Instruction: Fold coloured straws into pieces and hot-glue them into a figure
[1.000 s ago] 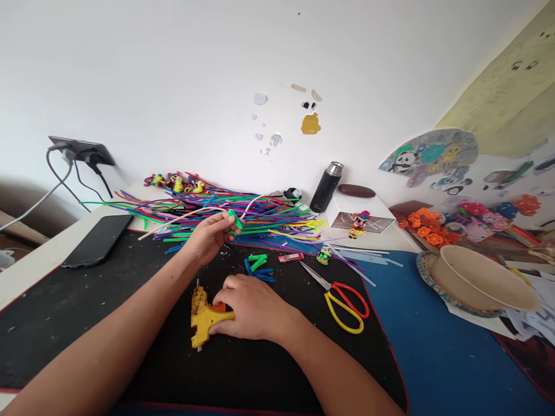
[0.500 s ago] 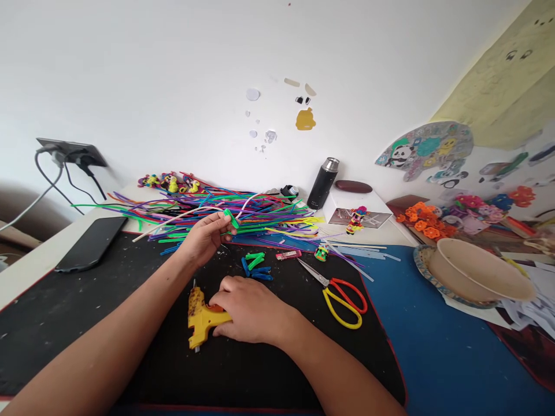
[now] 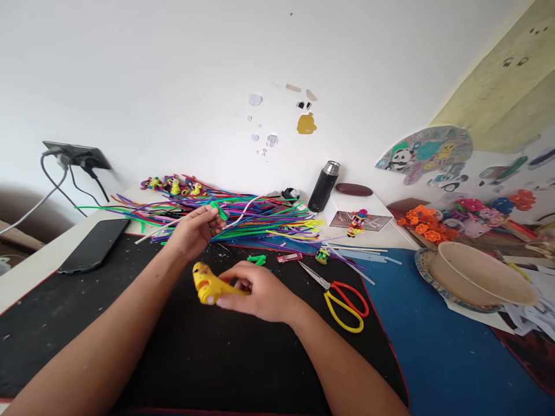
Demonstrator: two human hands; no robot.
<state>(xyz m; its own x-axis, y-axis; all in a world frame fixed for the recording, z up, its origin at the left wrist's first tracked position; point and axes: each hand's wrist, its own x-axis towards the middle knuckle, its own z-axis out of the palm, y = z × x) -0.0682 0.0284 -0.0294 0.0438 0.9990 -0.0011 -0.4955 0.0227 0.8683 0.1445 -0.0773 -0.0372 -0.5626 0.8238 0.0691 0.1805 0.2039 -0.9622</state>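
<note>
My left hand (image 3: 195,231) pinches a small green piece of bent pipe cleaner (image 3: 219,211), with a white stem (image 3: 243,215) trailing to its right. A yellow hot glue gun (image 3: 210,286) is held up over the black mat by its handle. My right hand (image 3: 258,292) wraps round that handle, and part of the fingers is hidden behind it. Just beyond the right hand lie short green pipe cleaner pieces (image 3: 257,260), with the blue ones mostly covered by the hand.
Scissors (image 3: 332,294), a pink clip-like item (image 3: 289,257) and a small green figure (image 3: 322,255) lie to the right. Many coloured pipe cleaners (image 3: 277,219) spread along the back. A phone (image 3: 93,245) rests at left, a black thermos (image 3: 324,186) behind, a bowl (image 3: 485,271) at right.
My right hand has lifted the glue gun off the mat and tilted it. My left hand, with the green piece, has shifted slightly left and up.
</note>
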